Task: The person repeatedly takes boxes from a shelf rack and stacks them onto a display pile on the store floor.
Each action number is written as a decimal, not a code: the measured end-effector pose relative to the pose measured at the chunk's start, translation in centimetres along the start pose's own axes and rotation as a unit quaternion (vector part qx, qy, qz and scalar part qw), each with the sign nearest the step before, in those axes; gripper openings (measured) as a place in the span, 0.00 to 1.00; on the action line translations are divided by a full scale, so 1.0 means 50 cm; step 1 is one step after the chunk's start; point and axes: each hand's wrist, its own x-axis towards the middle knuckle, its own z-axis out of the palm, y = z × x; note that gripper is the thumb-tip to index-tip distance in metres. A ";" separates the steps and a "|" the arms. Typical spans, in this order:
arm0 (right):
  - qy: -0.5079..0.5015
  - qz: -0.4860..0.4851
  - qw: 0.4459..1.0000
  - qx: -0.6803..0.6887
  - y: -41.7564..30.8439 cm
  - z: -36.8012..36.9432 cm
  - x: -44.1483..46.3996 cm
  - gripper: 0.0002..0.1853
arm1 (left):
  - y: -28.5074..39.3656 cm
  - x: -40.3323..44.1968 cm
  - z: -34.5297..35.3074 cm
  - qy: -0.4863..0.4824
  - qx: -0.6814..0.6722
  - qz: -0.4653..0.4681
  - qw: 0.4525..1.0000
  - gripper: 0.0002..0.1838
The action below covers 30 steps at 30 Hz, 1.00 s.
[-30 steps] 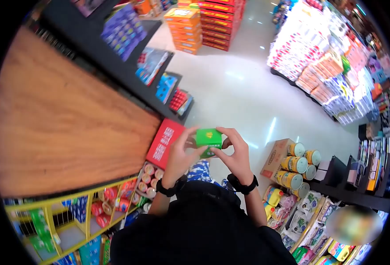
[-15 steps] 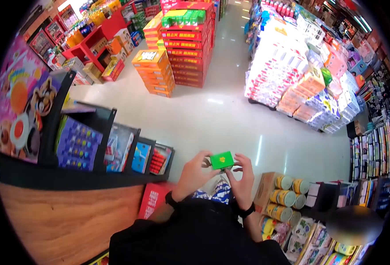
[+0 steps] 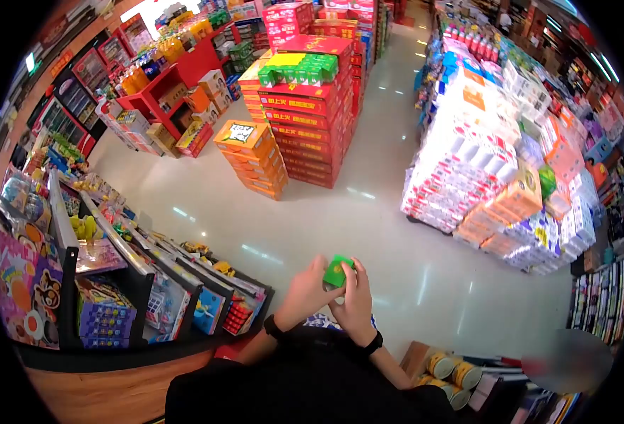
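Note:
A small green box [image 3: 337,271] with a yellow mark is held up in front of my body, over the pale shiny floor. My left hand [image 3: 303,291] grips its left side and lower edge. On the right side, the fingers of my right hand [image 3: 355,302] wrap round the box, one lying along its edge. Both wrists wear black bands. Parts of the box are hidden behind my fingers.
Stacked red cartons [image 3: 305,134] topped with green packs stand ahead, beside orange boxes [image 3: 252,157]. Wrapped packs [image 3: 460,169] pile up at the right. Black shelving [image 3: 142,339] and a wooden counter [image 3: 93,392] are at the left; tins [image 3: 465,374] sit at lower right.
The view has turned and lifted toward the aisle, showing more shelves and stacks. Both hands still hold the green box, which is now tilted, with my right fingers further round it.

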 end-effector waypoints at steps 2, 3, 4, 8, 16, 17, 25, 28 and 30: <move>-0.012 -0.010 1.000 0.016 0.031 0.001 0.072 0.43 | 0.005 0.049 -0.011 -0.005 -0.032 -0.025 0.999 0.31; -0.019 -0.014 1.000 0.021 0.046 0.000 0.105 0.42 | 0.005 0.073 -0.014 -0.007 -0.051 -0.037 0.998 0.31; -0.024 -0.032 0.999 0.027 0.059 0.001 0.138 0.42 | 0.001 0.096 -0.022 -0.006 -0.078 -0.032 0.996 0.30; -0.062 -0.072 0.994 0.053 0.100 0.048 0.261 0.43 | -0.040 0.192 -0.051 0.012 -0.138 -0.076 0.987 0.28; -0.067 0.007 0.992 0.106 0.133 0.232 0.527 0.36 | -0.203 0.445 -0.175 -0.023 -0.196 -0.079 0.977 0.24; -0.058 0.011 0.993 0.097 0.125 0.251 0.574 0.35 | -0.218 0.483 -0.205 -0.023 -0.180 -0.067 0.981 0.24; -0.070 -0.065 0.995 0.010 0.119 0.377 0.851 0.27 | -0.350 0.715 -0.368 -0.025 -0.115 -0.063 0.991 0.21; -0.062 -0.082 0.995 -0.009 0.130 0.424 0.935 0.24 | -0.392 0.778 -0.403 -0.045 -0.149 -0.077 0.985 0.21; -0.067 -0.089 0.993 -0.032 0.150 0.458 0.987 0.25 | -0.432 0.826 -0.412 -0.063 -0.147 -0.081 0.984 0.21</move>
